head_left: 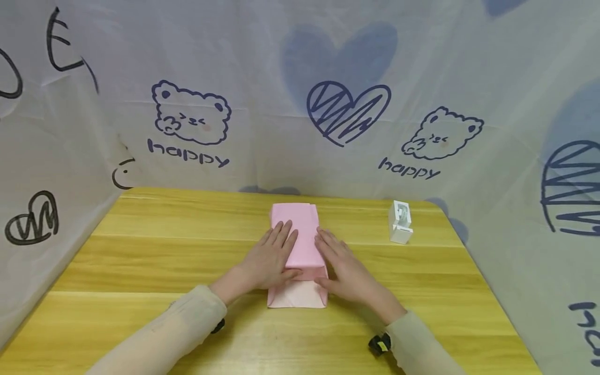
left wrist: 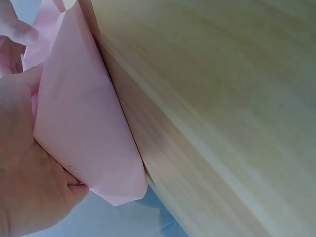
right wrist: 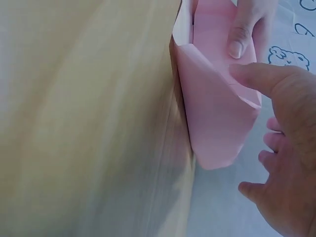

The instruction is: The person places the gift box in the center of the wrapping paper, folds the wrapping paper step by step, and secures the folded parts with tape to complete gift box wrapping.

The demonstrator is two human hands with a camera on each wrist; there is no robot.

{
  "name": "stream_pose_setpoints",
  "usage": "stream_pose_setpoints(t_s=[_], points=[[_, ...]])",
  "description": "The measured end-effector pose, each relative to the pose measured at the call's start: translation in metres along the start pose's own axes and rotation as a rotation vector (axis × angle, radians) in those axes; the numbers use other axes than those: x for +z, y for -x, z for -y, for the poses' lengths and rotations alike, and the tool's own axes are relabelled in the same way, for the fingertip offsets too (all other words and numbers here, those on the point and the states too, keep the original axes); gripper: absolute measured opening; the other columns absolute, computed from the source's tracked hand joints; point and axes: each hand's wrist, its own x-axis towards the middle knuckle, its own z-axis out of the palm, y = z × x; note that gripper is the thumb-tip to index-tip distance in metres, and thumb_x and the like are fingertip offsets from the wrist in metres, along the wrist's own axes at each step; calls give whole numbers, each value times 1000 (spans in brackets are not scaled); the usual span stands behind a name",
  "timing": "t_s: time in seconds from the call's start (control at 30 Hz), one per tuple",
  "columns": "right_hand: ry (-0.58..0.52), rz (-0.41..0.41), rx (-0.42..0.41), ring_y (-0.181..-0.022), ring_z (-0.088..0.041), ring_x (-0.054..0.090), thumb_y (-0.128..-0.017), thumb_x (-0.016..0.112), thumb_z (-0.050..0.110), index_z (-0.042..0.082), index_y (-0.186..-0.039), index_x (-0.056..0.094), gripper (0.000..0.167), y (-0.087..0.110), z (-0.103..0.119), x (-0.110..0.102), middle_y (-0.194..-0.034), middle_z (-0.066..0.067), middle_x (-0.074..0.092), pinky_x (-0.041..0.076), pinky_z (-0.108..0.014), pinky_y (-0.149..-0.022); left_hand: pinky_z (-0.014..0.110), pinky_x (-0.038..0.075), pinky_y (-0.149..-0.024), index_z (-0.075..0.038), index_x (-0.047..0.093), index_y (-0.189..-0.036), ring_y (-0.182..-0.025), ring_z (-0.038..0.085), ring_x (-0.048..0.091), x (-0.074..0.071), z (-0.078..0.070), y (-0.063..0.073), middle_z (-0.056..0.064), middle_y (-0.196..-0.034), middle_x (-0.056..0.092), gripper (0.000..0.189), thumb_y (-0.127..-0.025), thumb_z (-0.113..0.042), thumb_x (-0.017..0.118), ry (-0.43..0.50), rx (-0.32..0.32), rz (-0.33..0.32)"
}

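A pink paper-wrapped box [head_left: 303,242] lies lengthwise on the table, with an unfolded paper flap [head_left: 297,297] sticking out at its near end. My left hand [head_left: 269,258] rests along the top and left edge with straight fingers, its thumb over the near end. On the opposite long edge, the fingers of my right hand [head_left: 346,268] lie outstretched. In the right wrist view, the right thumb reaches over the paper at the near end, while the other fingers extend beside the box. Smooth pink paper covers the sides seen in both wrist views.
A small white box [head_left: 400,224] with a clear item in its opening stands at the back right of the wooden table [head_left: 154,239]. Behind the table hangs a white cloth [head_left: 262,57] printed with hearts and bears.
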Motion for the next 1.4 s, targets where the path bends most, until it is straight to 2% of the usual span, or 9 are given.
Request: stream_pose_setpoints(t_s=[0.13,0.23,0.3,0.4,0.5,0.73,0.97,1.4], points=[[-32,-99,60,-152,-37,34,-90,82,27,-2,-152,46,77,8,1,-1,-166,-17,34,30,-54,-123,53,18,-128,4,23,-163,-157,46,15,0,0,0,28,-170,12,97,-101,-65,52,9,-4,-5],[-30,-161,122,-136,-36,52,-90,82,27,0,-128,62,51,12,2,1,-147,-16,53,46,-51,-113,53,18,-128,4,24,-163,-157,46,15,0,0,0,29,-170,13,96,-101,-64,53,19,-6,-6],[-20,-180,163,-116,-30,61,-90,82,27,5,-107,65,33,13,3,2,-125,-10,62,55,-46,-99,52,18,-128,4,23,-163,-157,45,14,0,0,0,28,-170,12,97,-101,-64,53,20,-7,-4],[3,-175,199,-88,-18,57,-91,82,29,15,-84,62,25,13,4,4,-94,2,59,55,-35,-76,52,18,-128,3,23,-163,-157,45,14,-1,-1,0,28,-170,12,97,-101,-65,53,24,-13,0],[29,-160,190,-74,-12,50,-92,79,28,21,-73,58,30,12,4,7,-78,9,53,47,-27,-63,51,17,-128,3,22,-163,-157,44,14,-2,-3,0,27,-170,11,97,-100,-65,53,25,-17,7],[19,-161,155,-64,-7,45,-91,77,19,21,-66,51,36,10,3,14,-70,11,49,39,-22,-55,51,17,-128,3,22,-163,-158,44,13,-2,-4,-1,27,-170,11,97,-100,-64,54,36,-20,9],[30,-146,137,-63,-7,46,-92,77,20,22,-68,54,33,8,2,13,-71,10,51,40,-22,-56,51,17,-128,4,22,-163,-157,45,14,-2,-3,0,28,-170,12,97,-101,-65,53,29,-14,0],[-40,-77,95,-65,-6,47,-97,71,15,19,-75,59,25,10,0,8,-75,10,52,43,-22,-58,52,17,-128,4,22,-163,-157,45,13,-4,-3,1,28,-170,11,97,-101,-64,53,44,-13,10]])
